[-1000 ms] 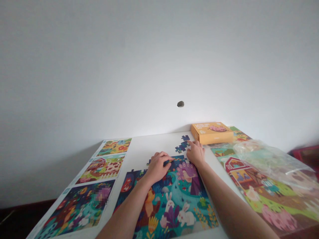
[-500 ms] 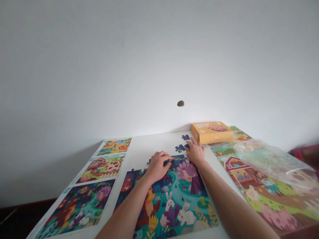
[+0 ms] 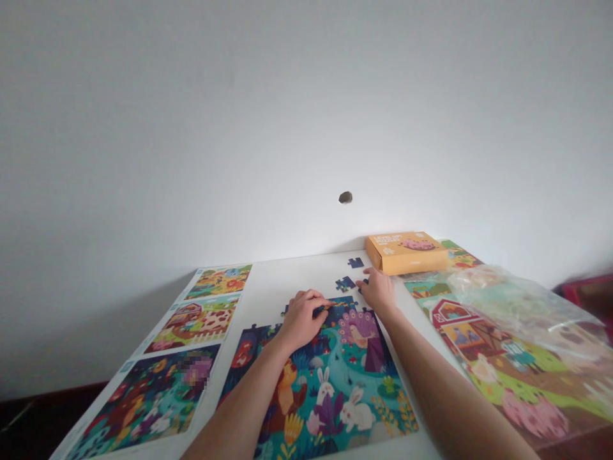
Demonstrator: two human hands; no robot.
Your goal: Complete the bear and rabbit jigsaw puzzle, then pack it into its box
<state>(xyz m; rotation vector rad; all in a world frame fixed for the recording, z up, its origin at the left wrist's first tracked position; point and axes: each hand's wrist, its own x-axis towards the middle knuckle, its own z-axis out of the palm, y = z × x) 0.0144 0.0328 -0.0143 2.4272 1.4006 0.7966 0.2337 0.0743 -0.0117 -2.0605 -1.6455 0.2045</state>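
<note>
My left hand [image 3: 301, 321] rests curled on the top edge of a partly assembled jigsaw puzzle [image 3: 325, 390] showing a peacock and white rabbits. Whether it grips a piece is hidden. My right hand [image 3: 378, 291] lies just beyond the peacock, its fingertips on a dark blue jigsaw piece [image 3: 364, 282]. Next to those fingers, a small cluster of dark blue pieces [image 3: 345, 283] lies loose on the white table [image 3: 292, 275]. Another dark blue piece [image 3: 355, 262] lies farther back.
Three picture sheets [image 3: 191, 322] line the table's left side. At right lie a farm picture with a red barn [image 3: 479, 358] and a clear plastic bag [image 3: 517, 306]. An orange puzzle box [image 3: 407, 253] stands against the white wall [image 3: 306, 115].
The dark blue piece under my right fingertips has slid rightward, away from the loose cluster. My right hand has shifted slightly with it. My left hand has stayed in place.
</note>
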